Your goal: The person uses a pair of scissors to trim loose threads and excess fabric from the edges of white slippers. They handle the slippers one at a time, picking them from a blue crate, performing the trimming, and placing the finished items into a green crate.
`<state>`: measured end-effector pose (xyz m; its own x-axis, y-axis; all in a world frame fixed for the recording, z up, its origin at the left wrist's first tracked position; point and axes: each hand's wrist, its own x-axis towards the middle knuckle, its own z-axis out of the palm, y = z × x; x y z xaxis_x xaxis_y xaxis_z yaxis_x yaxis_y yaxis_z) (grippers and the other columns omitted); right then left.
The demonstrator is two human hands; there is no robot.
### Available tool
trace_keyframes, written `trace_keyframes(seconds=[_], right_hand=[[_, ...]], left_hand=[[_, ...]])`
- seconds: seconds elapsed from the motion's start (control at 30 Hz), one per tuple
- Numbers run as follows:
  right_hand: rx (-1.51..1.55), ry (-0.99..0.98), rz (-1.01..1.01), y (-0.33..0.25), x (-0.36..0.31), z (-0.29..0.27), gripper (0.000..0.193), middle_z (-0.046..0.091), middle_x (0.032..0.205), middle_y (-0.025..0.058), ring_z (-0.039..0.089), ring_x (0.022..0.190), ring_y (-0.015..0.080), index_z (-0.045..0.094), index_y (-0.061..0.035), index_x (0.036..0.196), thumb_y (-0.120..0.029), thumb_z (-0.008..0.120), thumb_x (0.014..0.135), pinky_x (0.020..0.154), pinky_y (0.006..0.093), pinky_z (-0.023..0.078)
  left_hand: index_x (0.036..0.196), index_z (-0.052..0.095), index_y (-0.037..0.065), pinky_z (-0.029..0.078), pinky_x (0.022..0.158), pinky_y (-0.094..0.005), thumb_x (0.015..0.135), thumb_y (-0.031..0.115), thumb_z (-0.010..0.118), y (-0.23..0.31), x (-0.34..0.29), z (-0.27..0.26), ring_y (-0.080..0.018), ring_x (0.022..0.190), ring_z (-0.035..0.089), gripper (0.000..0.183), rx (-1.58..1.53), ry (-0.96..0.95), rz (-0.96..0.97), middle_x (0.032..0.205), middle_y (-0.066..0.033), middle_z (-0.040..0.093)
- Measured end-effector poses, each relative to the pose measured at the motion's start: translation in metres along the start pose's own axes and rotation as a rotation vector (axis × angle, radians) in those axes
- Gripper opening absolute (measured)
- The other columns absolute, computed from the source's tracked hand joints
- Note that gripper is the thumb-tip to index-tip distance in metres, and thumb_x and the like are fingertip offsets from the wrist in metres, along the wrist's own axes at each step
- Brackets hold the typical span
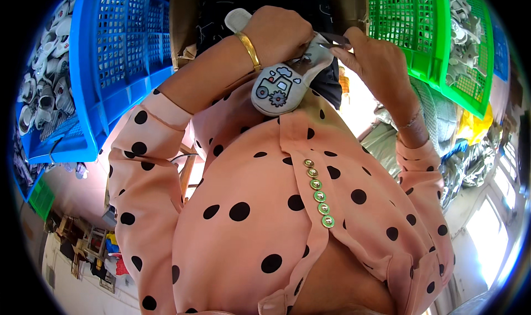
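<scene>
My left hand (282,35), with a gold bracelet at its wrist, is closed around a white cloth shoe upper (270,103). The rounded toe of the upper points toward my body and carries a tractor and cloud design. A white rounded end (238,19) sticks out on the far side of the same fist; whether it belongs to the same piece is hidden. Close by on the right, my right hand (379,60) is closed on what look like small dark metal scissors (335,39). Their blades lie at the edge of the upper, and the handles are hidden in the fingers.
A blue plastic basket (91,55) at the left has many small grey-white shoe pieces (47,88) beside it in another blue container. On the right stands a green basket (412,38) with similar pieces (464,38). Below it lie grey plastic bags (387,143) and a yellow bag (475,125).
</scene>
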<state>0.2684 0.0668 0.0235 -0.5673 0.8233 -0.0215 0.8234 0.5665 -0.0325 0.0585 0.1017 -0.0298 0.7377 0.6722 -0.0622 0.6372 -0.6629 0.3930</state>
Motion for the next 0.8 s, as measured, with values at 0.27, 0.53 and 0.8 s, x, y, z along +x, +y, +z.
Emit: trace_keyframes(seconds=[0.27,0.53,0.8], right_hand=[[-0.270,-0.137,-0.351,-0.006,0.022,-0.018,0.032,0.048,0.048,0.0041,0.057,0.047,0.0210,0.051,-0.0090,0.070,-0.034,0.068,0.082,0.044,0.0308,0.042],[-0.416,-0.236,-0.460,-0.016,0.029,-0.007,0.006,0.054,0.054,0.0016,0.063,0.057,0.0169,0.063,-0.0105,0.069,-0.012,0.069,0.069,0.049,0.0301,0.045],[-0.312,-0.280,-0.451,-0.011,0.033,0.007,0.007,0.060,0.061,0.0020,0.065,0.064,0.0167,0.068,-0.0151,0.061,-0.010,0.068,0.065,0.052,0.0293,0.045]], left_hand=[[0.077,0.074,0.015,0.052,0.059,-0.0355,0.074,0.023,0.072,-0.005,0.001,-0.007,-0.0271,0.064,0.065,0.009,-0.014,-0.091,0.072,0.066,-0.0085,0.066],[0.078,0.075,0.014,0.053,0.062,-0.0368,0.071,0.022,0.074,-0.006,-0.007,-0.001,-0.0283,0.068,0.066,0.010,-0.072,-0.078,0.005,0.069,-0.0095,0.066],[0.079,0.075,0.015,0.052,0.061,-0.0374,0.071,0.020,0.072,-0.007,-0.004,0.003,-0.0289,0.067,0.066,0.010,-0.087,-0.086,0.001,0.069,-0.0097,0.067]])
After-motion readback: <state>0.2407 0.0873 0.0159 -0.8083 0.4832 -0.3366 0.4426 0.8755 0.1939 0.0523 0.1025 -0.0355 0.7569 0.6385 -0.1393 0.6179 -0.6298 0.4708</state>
